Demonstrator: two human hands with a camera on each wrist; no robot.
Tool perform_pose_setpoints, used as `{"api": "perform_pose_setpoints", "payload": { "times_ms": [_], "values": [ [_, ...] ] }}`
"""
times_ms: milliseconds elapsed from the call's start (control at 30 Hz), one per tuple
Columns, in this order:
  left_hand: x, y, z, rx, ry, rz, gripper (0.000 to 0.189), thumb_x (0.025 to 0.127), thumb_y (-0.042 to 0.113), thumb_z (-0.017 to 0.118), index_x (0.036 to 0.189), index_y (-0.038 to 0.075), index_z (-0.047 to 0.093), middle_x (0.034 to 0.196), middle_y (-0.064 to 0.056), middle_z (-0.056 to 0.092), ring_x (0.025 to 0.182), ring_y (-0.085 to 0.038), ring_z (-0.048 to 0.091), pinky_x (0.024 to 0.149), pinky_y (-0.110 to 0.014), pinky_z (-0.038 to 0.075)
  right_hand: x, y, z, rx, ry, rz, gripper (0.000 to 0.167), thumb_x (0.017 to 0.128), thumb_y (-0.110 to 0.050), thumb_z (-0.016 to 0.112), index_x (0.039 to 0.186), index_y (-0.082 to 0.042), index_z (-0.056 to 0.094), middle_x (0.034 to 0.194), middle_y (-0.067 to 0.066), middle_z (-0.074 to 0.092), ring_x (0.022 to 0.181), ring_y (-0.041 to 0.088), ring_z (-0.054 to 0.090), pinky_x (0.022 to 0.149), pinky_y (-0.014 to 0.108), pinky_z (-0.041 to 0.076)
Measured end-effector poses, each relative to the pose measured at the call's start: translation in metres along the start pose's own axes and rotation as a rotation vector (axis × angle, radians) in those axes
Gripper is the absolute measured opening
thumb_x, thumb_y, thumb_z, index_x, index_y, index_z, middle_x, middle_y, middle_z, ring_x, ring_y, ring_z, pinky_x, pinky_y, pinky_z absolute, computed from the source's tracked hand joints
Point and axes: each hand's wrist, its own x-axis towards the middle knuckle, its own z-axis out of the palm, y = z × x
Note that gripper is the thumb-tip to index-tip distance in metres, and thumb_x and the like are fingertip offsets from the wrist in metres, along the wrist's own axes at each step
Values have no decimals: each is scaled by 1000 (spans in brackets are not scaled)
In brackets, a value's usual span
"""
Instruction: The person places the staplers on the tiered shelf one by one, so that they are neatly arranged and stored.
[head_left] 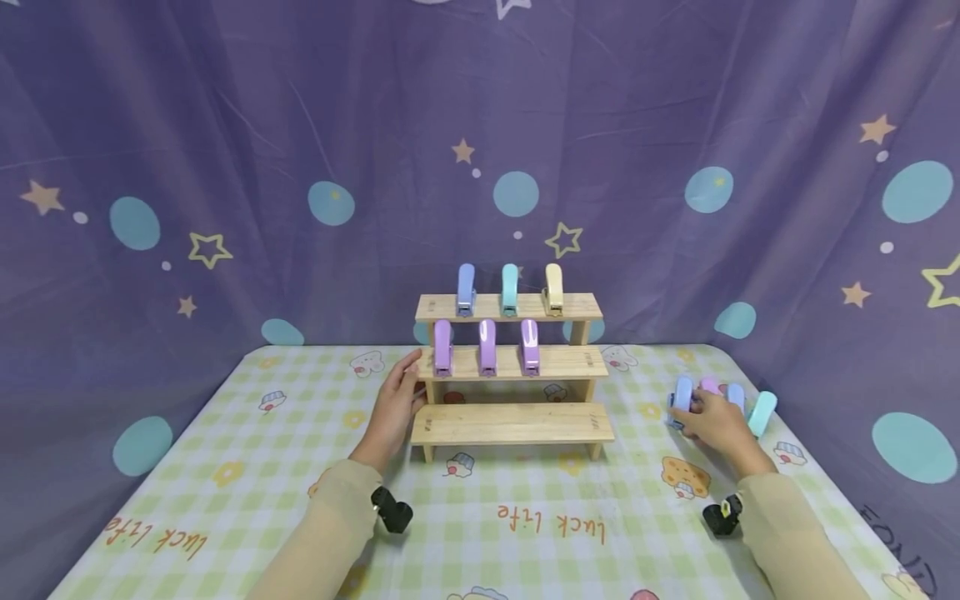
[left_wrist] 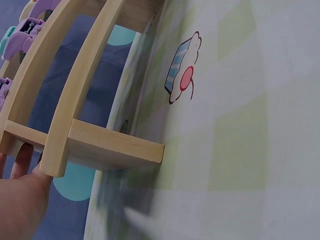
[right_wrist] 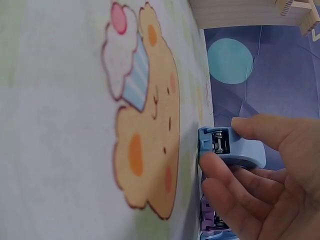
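Note:
My left hand holds the left side of a three-step wooden stand, its fingers at the middle step's end. On the top step stand a blue stapler, a teal stapler and a cream stapler. Three purple staplers line the middle step; the bottom step is bare wood. At the right, my right hand pinches a light blue stapler between thumb and fingers. Beside that hand are a purple stapler, another blue stapler and a teal stapler, partly hidden.
A checked cloth with printed cartoons covers the table. Behind it hangs a purple curtain with stars and dots. A small black camera sits on the left wrist, and another camera on the right.

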Motion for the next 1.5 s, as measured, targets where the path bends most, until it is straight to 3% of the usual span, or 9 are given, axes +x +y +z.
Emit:
{"api": "perform_pose_setpoints", "payload": {
  "times_ms": [167, 267, 500, 1033, 1100, 1267, 1367, 1433, 1500],
  "values": [
    [-1, 1, -1, -5, -3, 0, 48, 111, 33, 36, 156, 16, 36, 157, -17, 32, 138, -40, 40, 113, -49, 37, 0, 0, 1, 10, 4, -2, 34, 95, -28, 70, 103, 3, 59, 79, 2, 65, 62, 15, 61, 52, 28, 52],
    [0, 2, -1, -16, -12, -4, 48, 111, 31, 36, 156, 15, 35, 158, -18, 30, 139, -42, 37, 115, -50, 35, 0, 1, 1, -1, 8, -13, 41, 94, -30, 71, 110, 7, 60, 85, 7, 68, 64, 15, 62, 54, 29, 53],
    [-1, 2, 0, -6, -7, 1, 47, 111, 31, 36, 156, 15, 36, 157, -18, 32, 139, -42, 38, 114, -50, 36, -2, -6, -1, -106, 32, -61, 65, 92, -36, 72, 124, 18, 56, 112, 31, 66, 105, 50, 60, 85, 57, 53],
    [0, 2, 0, -26, 0, 5, 47, 111, 31, 36, 156, 15, 36, 156, -16, 34, 137, -38, 41, 114, -48, 37, 0, -14, 0, -52, 7, -66, 66, 93, -37, 70, 128, 16, 54, 116, 30, 66, 111, 49, 59, 88, 55, 53],
    [-1, 2, 0, -25, 4, 0, 46, 111, 31, 36, 155, 17, 37, 156, -14, 35, 137, -37, 41, 114, -47, 37, 0, -18, -1, -41, 17, -77, 65, 93, -37, 71, 129, 15, 54, 114, 28, 67, 110, 48, 60, 97, 59, 46],
    [-1, 3, 0, -9, 3, 5, 46, 111, 32, 36, 155, 17, 37, 156, -14, 34, 137, -36, 42, 114, -47, 37, -2, -33, -6, -4, 39, -116, 63, 93, -36, 72, 128, 13, 55, 109, 24, 71, 110, 48, 61, 111, 74, 6],
    [-2, 3, 0, -4, 0, 9, 47, 111, 32, 36, 155, 16, 36, 155, -14, 35, 137, -36, 42, 114, -47, 37, -5, -44, -8, 13, 47, -126, 63, 93, -38, 72, 130, 11, 55, 109, 23, 71, 107, 45, 63, 110, 67, 28],
    [-2, 4, 0, -2, 0, 7, 46, 111, 32, 36, 155, 17, 37, 155, -14, 35, 136, -36, 42, 114, -47, 37, -7, -51, -11, 30, 55, -130, 62, 93, -38, 71, 130, 9, 56, 111, 23, 70, 105, 41, 65, 96, 56, 48],
    [-2, 4, 0, 1, -3, 6, 47, 111, 33, 35, 155, 17, 36, 155, -14, 35, 136, -36, 42, 114, -47, 37, -8, -58, -12, 39, 74, -143, 60, 93, -38, 72, 131, 5, 57, 113, 23, 69, 101, 37, 67, 76, 45, 57]
  ]
}}
